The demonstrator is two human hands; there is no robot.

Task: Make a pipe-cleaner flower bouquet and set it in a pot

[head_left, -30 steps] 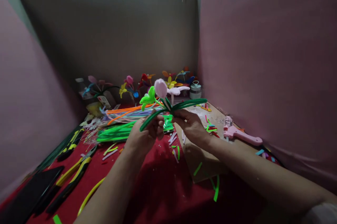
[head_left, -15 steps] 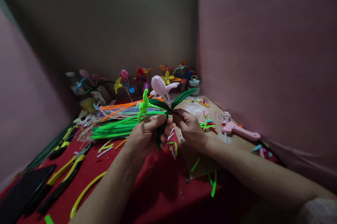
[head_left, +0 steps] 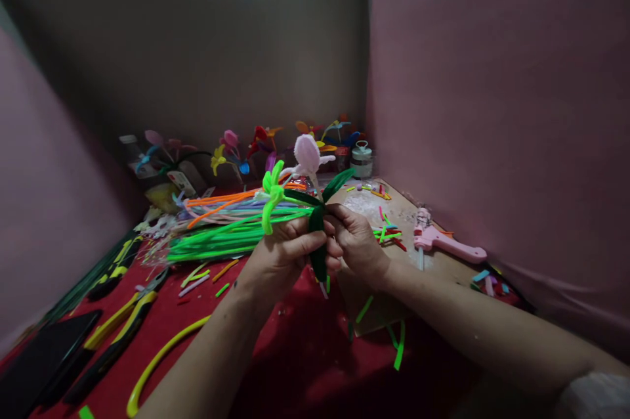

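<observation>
Between my hands stands a pipe-cleaner flower [head_left: 308, 155] with pale pink petals, dark green leaves [head_left: 338, 184] and a bright green bloom [head_left: 272, 197] on its left side. My left hand [head_left: 290, 248] is closed around the stem area, its thumb across a dark green leaf that hangs down. My right hand [head_left: 357, 242] pinches the dark green part just below where the leaves meet. Its fingertips touch the flower close to the left hand's fingers. The lower stem is mostly hidden by the fingers.
Bundled green pipe cleaners [head_left: 216, 242] lie behind my left hand. Pliers [head_left: 123, 333], a black phone-like slab [head_left: 46, 353] and a yellow loop [head_left: 157, 366] are at left. A pink glue gun [head_left: 450, 245] rests on a board [head_left: 394, 209] at right. Finished flowers [head_left: 231, 150] line the back.
The flower has turned: the green bloom shifted slightly right, and the pink petals now face more narrowly. My left hand has moved a little right, and the hanging leaf shows more.
</observation>
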